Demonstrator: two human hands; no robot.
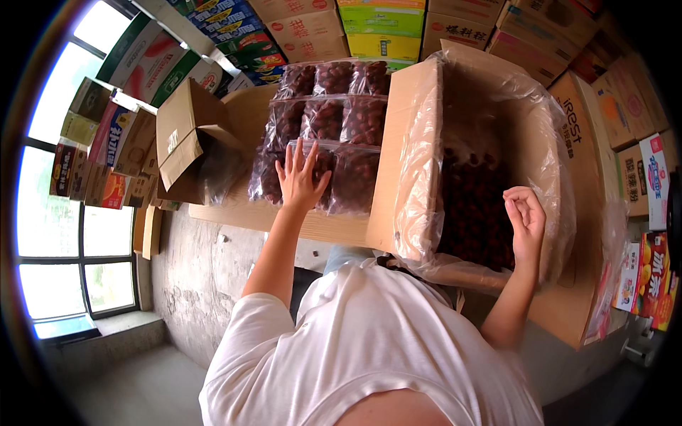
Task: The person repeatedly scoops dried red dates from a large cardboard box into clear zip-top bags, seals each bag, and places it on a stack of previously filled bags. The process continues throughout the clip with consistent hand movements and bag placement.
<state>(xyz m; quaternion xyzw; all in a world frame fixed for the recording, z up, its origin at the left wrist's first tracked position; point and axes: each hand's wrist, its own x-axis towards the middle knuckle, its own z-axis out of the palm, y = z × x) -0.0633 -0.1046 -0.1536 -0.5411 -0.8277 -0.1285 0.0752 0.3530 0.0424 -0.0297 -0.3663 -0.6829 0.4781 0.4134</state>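
My left hand [302,174] lies spread over a clear plastic bag of dark red dates [268,177] at the near left of a group of such bags. Several more filled bags [323,119] are laid out in rows beyond and beside it. On the right stands a large open cardboard box [403,153] with a clear plastic liner [419,192] folded over its rim. Loose dark red dates [472,213] fill its shaded bottom. Over the box's right side, my right hand [526,216] is raised with its fingers curled together; nothing shows in them.
An open, smaller carton [188,138] stands left of the bags on the cardboard-covered surface [245,106]. Stacked boxes [380,28] line the back, and more cartons [632,170] stand at the right. A window [78,234] is on the left, above a concrete floor [142,383].
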